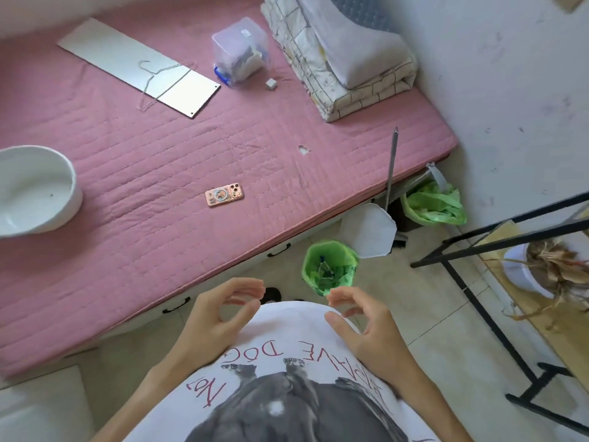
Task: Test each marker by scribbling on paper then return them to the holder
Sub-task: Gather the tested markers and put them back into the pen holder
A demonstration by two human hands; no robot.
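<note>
No marker, paper or holder shows in the head view. My left hand (220,317) hovers in front of my white printed shirt, fingers loosely curled, holding nothing. My right hand (360,323) hovers beside it in the same loose curl, also holding nothing. Both hands are above the tiled floor, just off the near edge of the pink mattress (143,161).
On the mattress lie a phone (224,194), a white board (137,67) with a wire hanger (159,82), a clear plastic box (240,52), a white basin (35,189) and folded bedding (341,55). Green-lined bins (328,266) (433,204) stand on the floor. A black metal frame (497,247) is at right.
</note>
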